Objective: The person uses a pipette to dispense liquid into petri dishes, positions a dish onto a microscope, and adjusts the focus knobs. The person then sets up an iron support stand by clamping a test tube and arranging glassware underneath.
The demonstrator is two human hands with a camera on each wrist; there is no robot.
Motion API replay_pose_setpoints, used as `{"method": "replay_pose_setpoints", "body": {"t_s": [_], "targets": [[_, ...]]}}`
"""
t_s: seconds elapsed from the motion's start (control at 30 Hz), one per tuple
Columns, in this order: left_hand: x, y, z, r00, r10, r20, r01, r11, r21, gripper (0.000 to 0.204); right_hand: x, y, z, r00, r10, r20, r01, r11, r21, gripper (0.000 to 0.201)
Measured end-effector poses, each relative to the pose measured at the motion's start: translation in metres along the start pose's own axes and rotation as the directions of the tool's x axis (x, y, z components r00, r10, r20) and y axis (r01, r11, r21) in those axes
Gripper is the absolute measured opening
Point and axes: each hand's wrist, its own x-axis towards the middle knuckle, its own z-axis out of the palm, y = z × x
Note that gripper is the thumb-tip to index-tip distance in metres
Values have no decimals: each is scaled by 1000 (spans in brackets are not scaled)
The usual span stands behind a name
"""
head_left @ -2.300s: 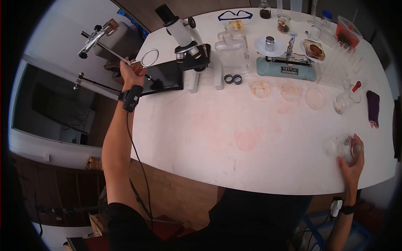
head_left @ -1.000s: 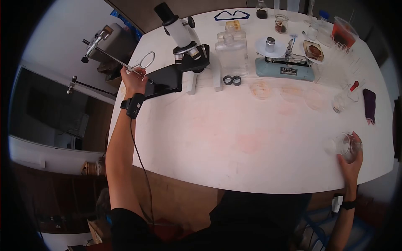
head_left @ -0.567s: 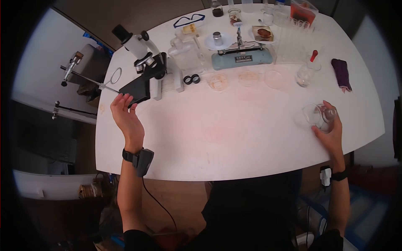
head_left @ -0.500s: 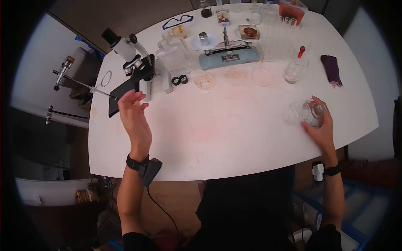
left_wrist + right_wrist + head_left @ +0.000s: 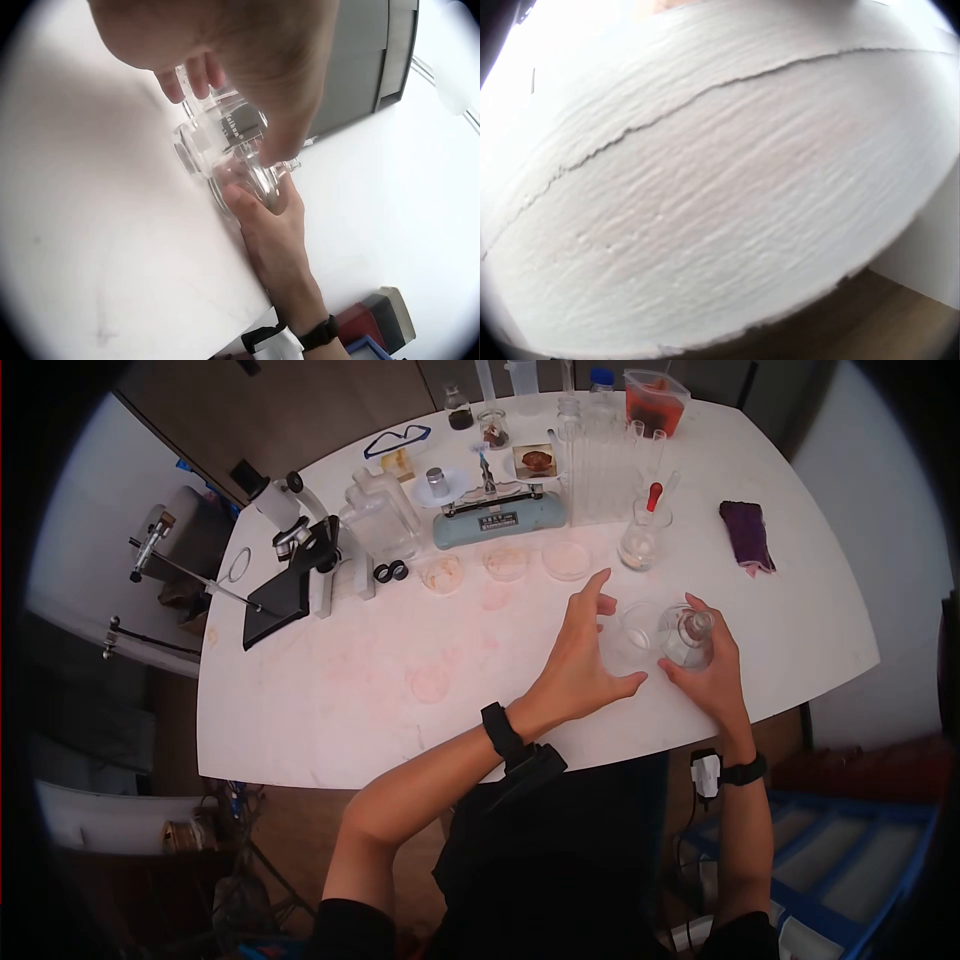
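Observation:
My left hand (image 5: pixel 575 665) is spread, thumb apart from the fingers, at the left side of a clear glass beaker (image 5: pixel 628 645). White print shows on that beaker in the left wrist view, where the hand (image 5: pixel 225 45) hovers close over it. Thumb and fingers of my right hand (image 5: pixel 718 672) curl round a squat clear glass bottle (image 5: pixel 684 648) with a knobbed top, beside the beaker. In the right wrist view only the tabletop (image 5: pixel 720 187) and its edge show plainly.
A ring stand (image 5: pixel 280 608) and a microscope (image 5: pixel 280 510) stand at the left. Behind are a balance (image 5: pixel 500 522), petri dishes (image 5: pixel 505 563), flat bottles (image 5: pixel 380 528) and test tubes (image 5: pixel 600 475). A small beaker with a red-bulbed dropper (image 5: pixel 640 545) and purple cloth (image 5: pixel 745 538) lie beyond my hands.
My left hand has let go of the ring stand's rod and moved right across the table to the beaker. My right hand keeps its hold on the bottle. The head view has turned right.

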Motion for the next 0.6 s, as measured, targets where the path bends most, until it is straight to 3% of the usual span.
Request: {"method": "replay_pose_setpoints", "body": {"t_s": [0.6], "targets": [[8,-19,21,999,34,-34,-34,999,21,90,-1,2,1,1000,-7,-9,8,1000,26,77]]}}
